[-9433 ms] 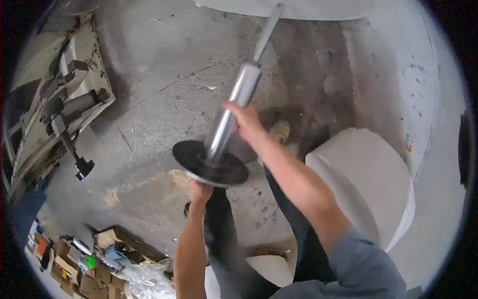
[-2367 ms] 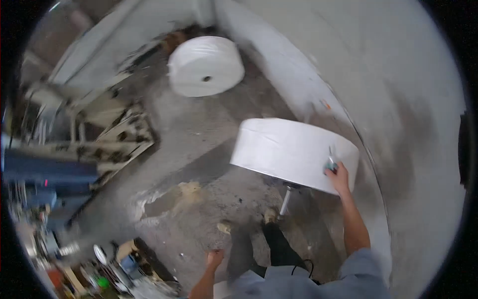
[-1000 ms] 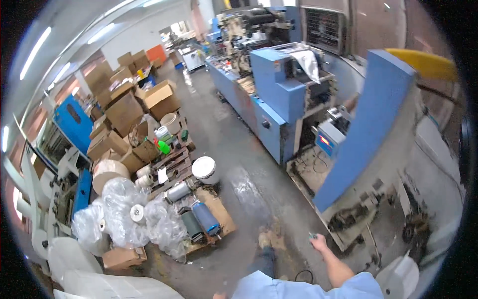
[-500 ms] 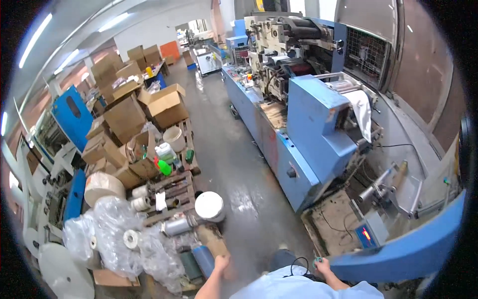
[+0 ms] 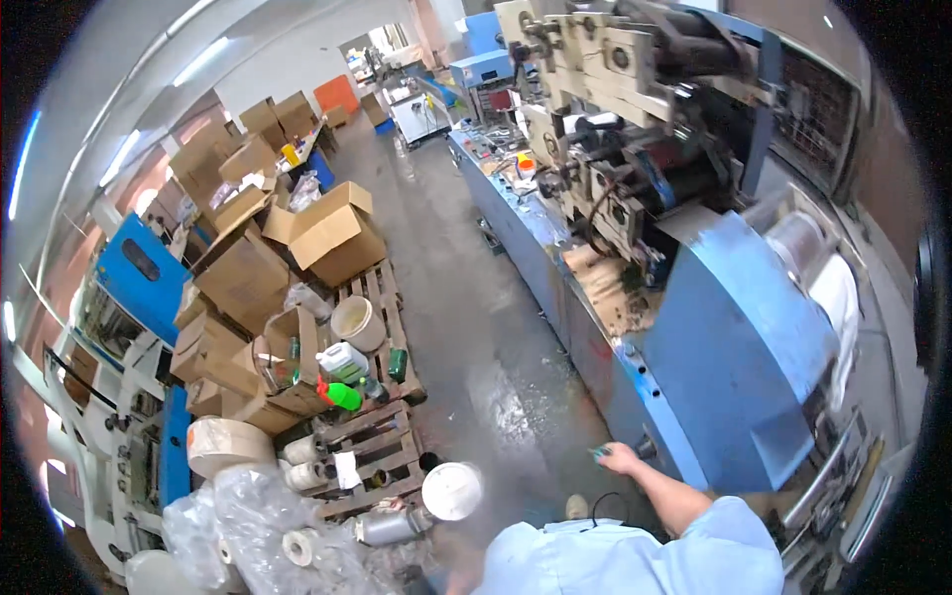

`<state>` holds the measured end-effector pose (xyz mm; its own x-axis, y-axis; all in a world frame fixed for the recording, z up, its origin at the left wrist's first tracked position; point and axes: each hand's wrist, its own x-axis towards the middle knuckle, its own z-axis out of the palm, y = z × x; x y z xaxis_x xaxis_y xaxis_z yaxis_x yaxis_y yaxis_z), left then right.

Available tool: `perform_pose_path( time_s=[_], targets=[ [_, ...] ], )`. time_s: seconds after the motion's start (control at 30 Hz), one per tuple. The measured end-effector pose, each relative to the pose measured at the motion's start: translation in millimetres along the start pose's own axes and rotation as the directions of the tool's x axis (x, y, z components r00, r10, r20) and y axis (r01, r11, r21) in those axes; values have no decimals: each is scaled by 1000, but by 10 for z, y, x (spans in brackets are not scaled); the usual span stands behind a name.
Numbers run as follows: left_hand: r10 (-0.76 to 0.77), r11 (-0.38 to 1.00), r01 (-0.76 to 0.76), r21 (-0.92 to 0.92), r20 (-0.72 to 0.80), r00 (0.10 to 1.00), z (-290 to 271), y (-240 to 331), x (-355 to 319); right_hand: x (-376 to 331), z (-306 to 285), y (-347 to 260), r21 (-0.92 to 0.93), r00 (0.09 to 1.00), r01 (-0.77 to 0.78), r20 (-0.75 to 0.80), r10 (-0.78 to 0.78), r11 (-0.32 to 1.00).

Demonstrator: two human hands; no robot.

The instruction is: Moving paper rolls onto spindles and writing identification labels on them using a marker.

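Observation:
My right hand [image 5: 619, 458] reaches forward at the lower middle, its fingers closed around a small green object [image 5: 599, 452] whose kind I cannot make out. It is nearest to the blue side of the printing machine [image 5: 694, 377], beside a dark knob [image 5: 646, 448]. Low at the bottom edge, my left hand [image 5: 460, 579] is smeared by motion, so its fingers do not show. Just beyond it stands a white bucket [image 5: 452, 491], with a grey metal cylinder [image 5: 387, 527] lying to its left. A thin black cord loops up in front of my body.
Wooden pallets [image 5: 392, 451] line the left of the wet grey aisle [image 5: 471, 297]. They carry cardboard boxes [image 5: 337, 238], bottles, a cream bucket [image 5: 358, 323] and plastic-wrapped rolls [image 5: 258, 526]. A white metal cabinet [image 5: 419, 121] stands farther along the aisle.
My view has moved forward along the aisle, and the machine looms larger on the right. My right hand has stretched forward with the green object; my left hand has dropped toward the bottom edge.

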<state>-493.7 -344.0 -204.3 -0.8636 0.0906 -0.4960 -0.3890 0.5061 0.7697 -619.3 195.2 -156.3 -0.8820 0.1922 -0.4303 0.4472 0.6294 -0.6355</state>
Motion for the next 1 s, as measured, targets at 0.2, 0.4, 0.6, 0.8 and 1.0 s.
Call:
perform_pose_path(
  time_s=[0.2, 0.4, 0.6, 0.8, 1.0],
  targets=[
    [-394, 895, 387, 221, -15, 919, -297, 785, 1538, 1921, -91, -951, 64, 999, 19, 35, -21, 998],
    [-318, 880, 279, 384, 40, 947, -992, 1571, 3148, 2881, -465, -1298, -157, 979, -154, 108, 172, 976],
    [-132, 878, 125, 462, -18, 991, -2027, 2644, 5456, 4106, -577, -1444, 60, 951, -286, -100, 291, 956],
    [52, 998, -43, 54, -179, 982, -2497, 4410, 7400, 5736, -576, -1908, 81, 949, -277, -135, 286, 958],
    [-4, 900, 14, 436, -24, 1000, -2788, 4886, 8168, 7792, -1210, -3140, 113, 954, -74, -280, 104, 991]
  ],
)
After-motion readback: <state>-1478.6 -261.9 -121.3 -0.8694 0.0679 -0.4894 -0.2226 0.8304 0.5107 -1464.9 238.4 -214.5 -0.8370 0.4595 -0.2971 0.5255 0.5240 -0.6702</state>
